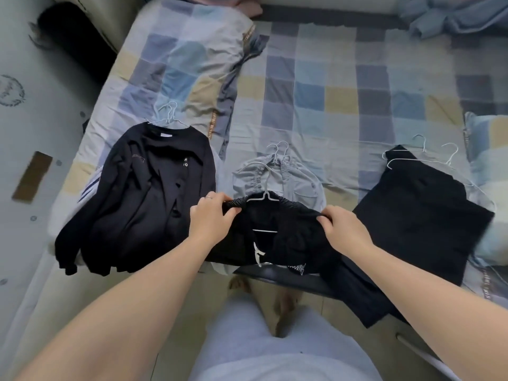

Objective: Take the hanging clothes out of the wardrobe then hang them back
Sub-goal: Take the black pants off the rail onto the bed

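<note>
Black shorts (286, 237) with an elastic waistband and white drawstring lie on a white wire hanger (265, 198) at the bed's near edge. My left hand (211, 218) grips the waistband's left end. My right hand (343, 229) pinches the fabric at the right end. Under the shorts, grey shorts (297, 182) lie on their own hangers. To the left sits a pile of black tops (148, 193) on hangers. At the right lies a folded black garment (423, 215) with two white hangers (428, 158).
The clothes rest on a bed with a checked sheet (330, 100). A checked pillow (187, 67) lies behind the black tops, and bluish bedding (453, 15) is bunched at the far right. Tiled floor (27, 160) runs along the left. My bare feet stand at the bed's edge.
</note>
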The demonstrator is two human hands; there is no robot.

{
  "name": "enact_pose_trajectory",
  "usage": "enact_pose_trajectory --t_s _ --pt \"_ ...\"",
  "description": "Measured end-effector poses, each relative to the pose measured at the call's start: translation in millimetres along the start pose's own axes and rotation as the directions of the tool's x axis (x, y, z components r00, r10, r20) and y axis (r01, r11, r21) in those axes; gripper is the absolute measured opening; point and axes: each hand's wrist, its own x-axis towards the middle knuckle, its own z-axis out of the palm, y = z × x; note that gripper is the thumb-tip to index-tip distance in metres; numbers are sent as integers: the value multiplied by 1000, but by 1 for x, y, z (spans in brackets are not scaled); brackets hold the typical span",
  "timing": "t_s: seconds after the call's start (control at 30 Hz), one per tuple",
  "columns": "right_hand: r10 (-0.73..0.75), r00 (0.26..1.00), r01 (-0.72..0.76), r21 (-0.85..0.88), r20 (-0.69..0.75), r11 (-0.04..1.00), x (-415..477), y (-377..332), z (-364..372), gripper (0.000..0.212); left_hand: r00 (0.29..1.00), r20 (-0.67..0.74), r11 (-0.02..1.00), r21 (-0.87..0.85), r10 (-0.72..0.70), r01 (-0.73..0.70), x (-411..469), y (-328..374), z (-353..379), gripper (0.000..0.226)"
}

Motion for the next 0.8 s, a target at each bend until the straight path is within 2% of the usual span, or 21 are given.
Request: enact_pose_trajectory --t_s 0.33,0.53,0.7,0.8 --pt "165 986 -165 -10 6 986 113 19 36 19 993 117 998 67 5 -13 136 1 65 37" --pt "198 980 -199 -57 -10 978 203 40 82 19 983 178 996 70 48 -62 224 -16 131 36" --pt "247 967 -252 -93 -65 963 271 52 120 19 979 199 996 73 34 -49 283 -28 184 32" --pt "286 957 -289 -74 -50 954 297 62 138 27 981 195 998 50 18 -29 304 -34 206 34"
